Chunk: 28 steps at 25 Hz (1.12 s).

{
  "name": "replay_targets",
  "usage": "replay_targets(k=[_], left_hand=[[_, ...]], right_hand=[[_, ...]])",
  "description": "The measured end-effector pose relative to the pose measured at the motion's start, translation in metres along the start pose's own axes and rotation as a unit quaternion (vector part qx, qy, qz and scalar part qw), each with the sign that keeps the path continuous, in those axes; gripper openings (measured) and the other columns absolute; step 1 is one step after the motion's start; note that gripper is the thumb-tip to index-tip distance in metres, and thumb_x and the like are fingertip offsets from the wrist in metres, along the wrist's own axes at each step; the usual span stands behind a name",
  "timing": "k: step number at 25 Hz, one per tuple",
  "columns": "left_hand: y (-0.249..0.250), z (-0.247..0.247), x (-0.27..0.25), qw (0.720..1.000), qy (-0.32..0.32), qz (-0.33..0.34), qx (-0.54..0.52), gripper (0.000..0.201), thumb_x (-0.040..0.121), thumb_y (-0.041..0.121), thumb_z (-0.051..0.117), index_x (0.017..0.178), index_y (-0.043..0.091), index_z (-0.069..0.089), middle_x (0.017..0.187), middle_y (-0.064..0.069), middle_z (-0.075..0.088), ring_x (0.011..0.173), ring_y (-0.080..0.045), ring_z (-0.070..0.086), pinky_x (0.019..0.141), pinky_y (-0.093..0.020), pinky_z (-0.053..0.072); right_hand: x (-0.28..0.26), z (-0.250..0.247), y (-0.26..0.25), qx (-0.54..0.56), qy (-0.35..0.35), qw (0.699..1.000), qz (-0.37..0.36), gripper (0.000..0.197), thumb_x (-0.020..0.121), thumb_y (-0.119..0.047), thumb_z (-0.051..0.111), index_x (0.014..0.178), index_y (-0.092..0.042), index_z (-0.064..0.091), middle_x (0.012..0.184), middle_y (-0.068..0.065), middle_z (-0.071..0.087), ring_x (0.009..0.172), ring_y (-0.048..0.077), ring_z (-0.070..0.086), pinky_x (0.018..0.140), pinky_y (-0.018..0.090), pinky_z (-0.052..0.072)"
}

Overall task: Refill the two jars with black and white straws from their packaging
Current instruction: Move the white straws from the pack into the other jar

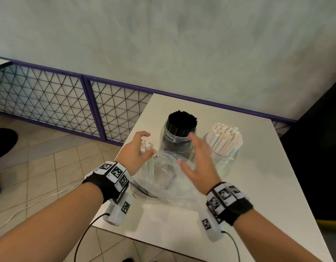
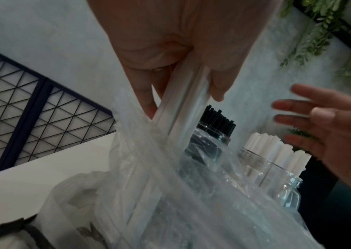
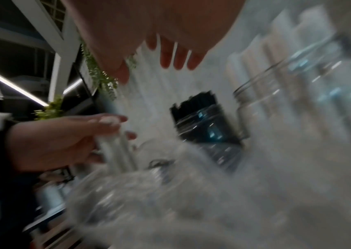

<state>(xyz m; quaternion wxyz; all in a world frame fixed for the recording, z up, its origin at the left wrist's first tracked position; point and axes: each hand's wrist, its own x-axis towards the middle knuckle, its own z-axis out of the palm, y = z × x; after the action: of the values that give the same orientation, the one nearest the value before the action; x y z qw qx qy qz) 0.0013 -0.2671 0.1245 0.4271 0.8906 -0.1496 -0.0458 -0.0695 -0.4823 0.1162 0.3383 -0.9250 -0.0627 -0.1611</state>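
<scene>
White straws (image 1: pixel 147 148) stand bunched in the left hand (image 1: pixel 134 154), grasped just left of centre in the head view, their lower ends in a clear plastic bag (image 1: pixel 163 178) on the tabletop (image 1: pixel 258 186). The right hand (image 1: pixel 199 163) hovers released, fingers spread, before the black-straw jar (image 1: pixel 179 138) and white-straw jar (image 1: pixel 224 148).

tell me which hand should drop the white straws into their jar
Left, probably: the left hand already grips the white straws drawn from the bag. The right hand is open and empty, though nearer the white jar.
</scene>
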Motion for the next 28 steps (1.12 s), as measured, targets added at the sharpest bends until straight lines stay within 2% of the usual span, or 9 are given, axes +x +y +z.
replay_targets(k=[3, 6, 9, 13, 16, 20, 24, 26, 28], left_hand=[[-0.006, -0.005, 0.000, 1.000, 0.001, 0.009, 0.006, 0.074, 0.070, 0.060, 0.064, 0.132, 0.030, 0.037, 0.121, 0.000, 0.057, 0.114, -0.018, 0.052, 0.100, -0.040, 0.043], [-0.010, -0.014, 0.001, 1.000, 0.004, -0.016, -0.014, 0.089, 0.058, 0.063, 0.062, 0.136, 0.029, 0.036, 0.122, -0.001, 0.045, 0.108, -0.014, 0.047, 0.090, -0.028, 0.043], [-0.013, -0.025, 0.001, 0.990, -0.044, -0.070, -0.113, 0.067, 0.069, 0.036, 0.081, 0.124, 0.032, 0.043, 0.111, 0.001, 0.049, 0.084, -0.012, 0.055, 0.077, -0.024, 0.048], [-0.012, -0.032, 0.002, 0.985, -0.082, -0.042, -0.145, 0.034, 0.077, 0.009, 0.077, 0.102, 0.026, 0.061, 0.094, 0.000, 0.064, 0.080, -0.012, 0.061, 0.073, -0.016, 0.048], [-0.013, -0.030, 0.005, 0.988, -0.106, -0.016, -0.114, 0.021, 0.081, 0.015, 0.073, 0.097, 0.027, 0.067, 0.090, 0.003, 0.068, 0.082, -0.008, 0.062, 0.078, -0.019, 0.048], [-0.019, -0.033, 0.006, 0.989, -0.112, -0.007, -0.098, 0.015, 0.075, 0.034, 0.067, 0.088, 0.027, 0.069, 0.085, 0.003, 0.070, 0.080, -0.008, 0.062, 0.083, -0.029, 0.051], [-0.026, -0.033, 0.008, 0.996, -0.045, -0.019, -0.074, 0.017, 0.085, 0.018, 0.068, 0.088, 0.027, 0.054, 0.080, 0.009, 0.058, 0.069, -0.006, 0.054, 0.071, -0.024, 0.045], [-0.028, -0.030, 0.010, 0.994, -0.057, -0.041, -0.086, 0.015, 0.088, 0.012, 0.061, 0.095, 0.023, 0.054, 0.087, 0.007, 0.059, 0.077, -0.013, 0.056, 0.075, -0.027, 0.046], [-0.028, -0.029, 0.013, 0.992, -0.092, -0.029, -0.082, 0.012, 0.091, 0.008, 0.055, 0.096, 0.019, 0.059, 0.088, 0.007, 0.062, 0.084, -0.013, 0.058, 0.077, -0.020, 0.045]], right_hand=[[0.001, 0.047, -0.021, 0.118, -0.111, 0.986, 0.038, 0.093, 0.079, -0.044, 0.071, 0.149, -0.029, 0.013, 0.143, -0.004, 0.034, 0.131, 0.013, 0.035, 0.111, 0.037, 0.034], [0.008, 0.076, -0.031, 0.149, -0.123, 0.977, 0.094, 0.096, 0.071, -0.048, 0.076, 0.147, -0.029, 0.021, 0.135, -0.003, 0.039, 0.125, 0.017, 0.038, 0.106, 0.041, 0.038], [0.012, 0.094, -0.039, 0.111, -0.108, 0.981, 0.117, 0.089, 0.063, -0.060, 0.073, 0.138, -0.029, 0.037, 0.127, -0.003, 0.043, 0.121, 0.020, 0.037, 0.103, 0.043, 0.039], [0.020, 0.103, -0.044, 0.129, -0.047, 0.977, 0.166, 0.077, 0.059, -0.057, 0.076, 0.126, -0.028, 0.052, 0.111, -0.004, 0.046, 0.111, 0.022, 0.043, 0.098, 0.041, 0.040], [0.025, 0.109, -0.046, 0.150, -0.001, 0.965, 0.213, 0.066, 0.054, -0.059, 0.072, 0.111, -0.026, 0.062, 0.104, -0.006, 0.046, 0.105, 0.023, 0.047, 0.093, 0.042, 0.044], [0.028, 0.120, -0.049, 0.254, 0.051, 0.931, 0.255, 0.048, 0.051, -0.054, 0.072, 0.089, -0.025, 0.063, 0.092, 0.003, 0.066, 0.086, 0.028, 0.063, 0.077, 0.048, 0.054], [0.030, 0.126, -0.052, 0.236, 0.065, 0.931, 0.272, 0.041, 0.054, -0.054, 0.066, 0.083, -0.026, 0.062, 0.082, 0.005, 0.068, 0.079, 0.024, 0.065, 0.074, 0.045, 0.055], [0.033, 0.129, -0.056, 0.238, 0.060, 0.930, 0.274, 0.026, 0.055, -0.049, 0.067, 0.074, -0.032, 0.059, 0.079, 0.003, 0.066, 0.078, 0.024, 0.063, 0.072, 0.041, 0.053], [0.035, 0.129, -0.061, 0.241, 0.059, 0.929, 0.273, 0.016, 0.063, -0.033, 0.071, 0.069, -0.032, 0.056, 0.072, -0.001, 0.063, 0.071, 0.020, 0.059, 0.065, 0.035, 0.049]])
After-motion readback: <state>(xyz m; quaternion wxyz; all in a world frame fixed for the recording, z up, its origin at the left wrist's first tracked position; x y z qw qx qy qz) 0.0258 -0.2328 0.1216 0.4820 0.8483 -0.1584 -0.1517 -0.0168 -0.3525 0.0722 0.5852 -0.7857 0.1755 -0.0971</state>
